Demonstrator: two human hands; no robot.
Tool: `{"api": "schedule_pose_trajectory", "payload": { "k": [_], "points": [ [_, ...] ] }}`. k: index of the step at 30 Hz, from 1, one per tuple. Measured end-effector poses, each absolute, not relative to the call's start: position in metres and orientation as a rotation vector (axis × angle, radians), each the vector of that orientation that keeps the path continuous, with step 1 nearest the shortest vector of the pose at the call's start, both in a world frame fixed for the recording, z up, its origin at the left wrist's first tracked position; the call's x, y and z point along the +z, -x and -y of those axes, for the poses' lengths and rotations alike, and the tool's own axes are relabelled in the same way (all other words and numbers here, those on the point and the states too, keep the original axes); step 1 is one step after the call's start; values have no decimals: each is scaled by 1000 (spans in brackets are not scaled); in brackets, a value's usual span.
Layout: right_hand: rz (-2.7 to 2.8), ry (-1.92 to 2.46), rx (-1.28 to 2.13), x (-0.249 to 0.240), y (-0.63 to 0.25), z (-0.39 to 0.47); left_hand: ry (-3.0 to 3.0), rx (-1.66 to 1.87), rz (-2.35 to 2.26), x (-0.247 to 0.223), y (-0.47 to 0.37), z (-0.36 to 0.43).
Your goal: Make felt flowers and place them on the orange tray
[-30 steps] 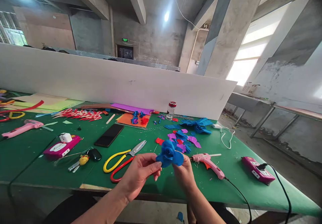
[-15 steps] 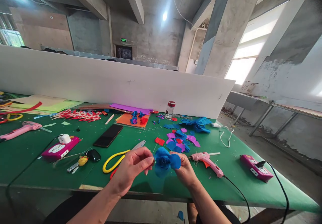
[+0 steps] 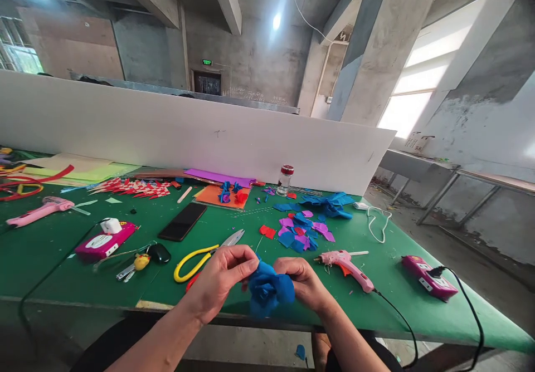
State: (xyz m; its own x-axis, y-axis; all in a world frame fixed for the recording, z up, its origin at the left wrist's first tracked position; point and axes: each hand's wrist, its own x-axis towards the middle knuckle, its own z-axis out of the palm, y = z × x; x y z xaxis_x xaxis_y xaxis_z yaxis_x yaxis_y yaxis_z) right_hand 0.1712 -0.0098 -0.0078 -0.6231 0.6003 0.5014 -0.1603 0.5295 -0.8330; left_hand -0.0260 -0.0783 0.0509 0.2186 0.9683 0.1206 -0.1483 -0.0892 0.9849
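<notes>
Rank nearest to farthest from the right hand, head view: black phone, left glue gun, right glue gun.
1. Right glue gun: just right of the right hand.
2. Black phone: to its left, farther back.
3. Left glue gun: at the far left.

Legible text: none. Green lit sign (image 3: pixel 207 62) above doorway (image 3: pixel 208 84), characters too small. Pale handwriting (image 3: pixel 251 94) on rear wall (image 3: pixel 259 54), illegible. Dark T-like mark (image 3: pixel 219 133) on white partition (image 3: pixel 167 127), uncertain. Right-hand wall markings (image 3: pixel 418 141), unreadable.
</notes>
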Motion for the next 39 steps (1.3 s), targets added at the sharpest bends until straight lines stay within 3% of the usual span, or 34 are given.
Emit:
{"api": "schedule_pose_trajectory", "payload": {
  "k": [9, 15, 23, 34, 39],
  "points": [
    [1914, 303, 1244, -8, -170, 16, -1116, 1253, -881, 44, 10, 74],
    [1799, 352, 1100, -10, -172, 10, -1262, 1567, -984, 53, 24, 76],
    [1869, 433, 926, -10, -171, 9, -1541, 1410, -1017, 59, 21, 84],
    [1911, 405, 927, -12, -172, 10, -1020, 1308, -948, 53, 12, 81],
    [1719, 477, 962, -13, -172, 5, -944, 1425, -896, 50, 20, 72]
  ]
}}
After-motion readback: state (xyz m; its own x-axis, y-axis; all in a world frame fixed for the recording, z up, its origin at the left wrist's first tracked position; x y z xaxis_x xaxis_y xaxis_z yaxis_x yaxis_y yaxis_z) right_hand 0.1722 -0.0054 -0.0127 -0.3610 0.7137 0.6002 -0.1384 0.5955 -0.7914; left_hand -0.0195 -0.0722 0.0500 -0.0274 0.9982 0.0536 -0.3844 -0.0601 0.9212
